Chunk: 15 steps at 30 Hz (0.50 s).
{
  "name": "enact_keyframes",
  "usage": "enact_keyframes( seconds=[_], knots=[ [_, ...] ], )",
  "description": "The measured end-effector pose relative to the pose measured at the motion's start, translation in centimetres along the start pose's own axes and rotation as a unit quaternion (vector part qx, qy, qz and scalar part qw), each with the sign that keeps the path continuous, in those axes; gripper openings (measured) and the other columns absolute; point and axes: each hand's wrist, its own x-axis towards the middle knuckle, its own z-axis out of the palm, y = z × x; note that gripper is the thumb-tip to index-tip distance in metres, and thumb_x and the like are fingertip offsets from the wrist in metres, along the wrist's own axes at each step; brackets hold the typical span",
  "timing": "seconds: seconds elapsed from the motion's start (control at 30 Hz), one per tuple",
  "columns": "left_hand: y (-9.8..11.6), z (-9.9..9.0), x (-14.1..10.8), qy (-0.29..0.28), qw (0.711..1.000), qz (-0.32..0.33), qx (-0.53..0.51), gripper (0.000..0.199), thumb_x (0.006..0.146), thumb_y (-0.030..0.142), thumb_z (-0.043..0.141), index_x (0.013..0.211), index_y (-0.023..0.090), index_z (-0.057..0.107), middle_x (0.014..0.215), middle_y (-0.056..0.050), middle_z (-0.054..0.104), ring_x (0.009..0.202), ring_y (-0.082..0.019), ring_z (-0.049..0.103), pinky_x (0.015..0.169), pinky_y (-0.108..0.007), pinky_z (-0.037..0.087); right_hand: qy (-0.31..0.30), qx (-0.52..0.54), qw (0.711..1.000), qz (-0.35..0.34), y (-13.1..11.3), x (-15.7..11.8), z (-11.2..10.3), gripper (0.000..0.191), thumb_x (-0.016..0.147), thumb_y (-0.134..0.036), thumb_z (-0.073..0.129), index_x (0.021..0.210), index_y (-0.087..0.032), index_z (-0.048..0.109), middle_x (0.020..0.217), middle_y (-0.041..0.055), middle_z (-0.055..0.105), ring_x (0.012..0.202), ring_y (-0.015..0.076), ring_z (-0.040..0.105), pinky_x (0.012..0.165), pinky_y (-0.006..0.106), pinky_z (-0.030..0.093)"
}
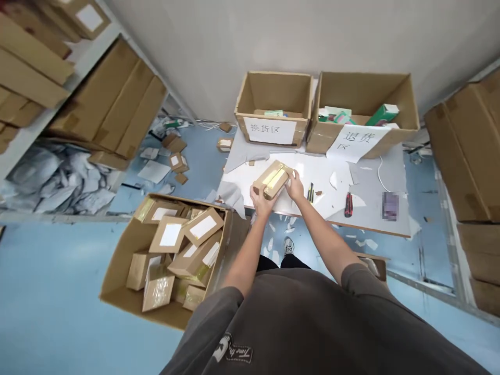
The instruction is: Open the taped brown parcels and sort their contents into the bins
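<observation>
A small brown cardboard box (272,178) with a strip of yellowish tape along its top is held over the near part of the white table (250,161). My left hand (262,201) grips its near left end. On the right end, the fingers of my right hand (295,186) are closed round the edge. A yellow and black box cutter (310,192) lies on the table just right of my right hand. Farther right rests a red and black utility knife (348,204). What the taped box contains is hidden.
Two open cartons with paper signs, a left carton (242,115) and a right carton (414,112), stand at the table's back. A large carton (117,271) of parcels is at my left. Shelves (84,78) hold more boxes. Paper scraps (291,224) litter the floor.
</observation>
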Motion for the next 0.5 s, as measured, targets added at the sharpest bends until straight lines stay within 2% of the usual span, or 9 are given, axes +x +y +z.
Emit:
enact_keyframes(
  seconds=[0.1, 0.17, 0.23, 0.33, 0.43, 0.5],
  knots=[
    [-0.8, 4.0, -1.0, -0.029, 0.999, -0.041, 0.012, 0.073, 0.090, 0.041, 0.086, 0.152, 0.015, 0.057, 0.172, -0.029, 0.023, 0.164, -0.049, 0.028, 0.130, -0.062, 0.035, -0.067, 0.022, 0.997, 0.037, 2.1, -1.1, 2.3, 0.082, 0.091, -0.015, 0.064, 0.170, -0.020, 0.041, 0.170, 0.0192, 0.045, 0.142, 0.0370, 0.062, 0.119, 0.053, 0.054],
    [-2.3, 5.0, -1.9, -0.049, 0.997, -0.047, 0.018, 0.078, 0.087, 0.040, 0.088, 0.153, 0.015, 0.056, 0.170, -0.029, 0.027, 0.160, -0.049, 0.035, 0.128, -0.062, 0.039, -0.087, 0.048, 0.995, 0.025, 3.0, -2.3, 3.7, 0.090, 0.090, -0.015, 0.065, 0.175, -0.021, 0.035, 0.163, 0.0177, 0.053, 0.140, 0.0354, 0.063, 0.120, 0.053, 0.053],
    [-4.2, 4.4, -2.5, -0.092, 0.996, -0.011, 0.018, 0.084, 0.085, 0.041, 0.091, 0.157, 0.017, 0.055, 0.170, -0.027, 0.030, 0.158, -0.048, 0.038, 0.126, -0.061, 0.041, -0.079, 0.065, 0.995, 0.021, 3.5, -3.5, 4.5, 0.094, 0.088, -0.013, 0.063, 0.177, -0.023, 0.032, 0.159, 0.0157, 0.058, 0.136, 0.0340, 0.066, 0.120, 0.054, 0.053],
    [-7.1, 1.8, -1.9, -0.149, 0.986, 0.071, 0.015, 0.087, 0.086, 0.045, 0.090, 0.161, 0.018, 0.053, 0.165, -0.026, 0.040, 0.159, -0.046, 0.038, 0.129, -0.059, 0.039, -0.052, 0.070, 0.995, 0.048, 3.2, -5.2, 4.8, 0.091, 0.088, -0.010, 0.059, 0.175, -0.023, 0.038, 0.160, 0.0154, 0.057, 0.132, 0.0326, 0.067, 0.118, 0.055, 0.055],
    [-9.1, -0.7, 1.0, -0.192, 0.974, 0.118, 0.008, 0.091, 0.088, 0.038, 0.086, 0.167, 0.021, 0.046, 0.168, -0.023, 0.041, 0.158, -0.043, 0.043, 0.128, -0.056, 0.042, -0.047, 0.066, 0.995, 0.058, 1.5, -7.3, 5.1, 0.079, 0.091, -0.013, 0.061, 0.169, -0.022, 0.049, 0.164, 0.0161, 0.053, 0.140, 0.0320, 0.063, 0.120, 0.053, 0.054],
    [-9.8, -1.4, 3.4, -0.236, 0.961, 0.144, 0.007, 0.093, 0.088, 0.025, 0.082, 0.172, 0.027, 0.040, 0.175, -0.020, 0.035, 0.156, -0.041, 0.047, 0.123, -0.053, 0.050, -0.067, 0.054, 0.994, 0.063, -0.2, -8.8, 5.9, 0.078, 0.090, -0.019, 0.072, 0.166, -0.023, 0.052, 0.170, 0.0168, 0.047, 0.145, 0.0339, 0.060, 0.120, 0.052, 0.054]
  ],
)
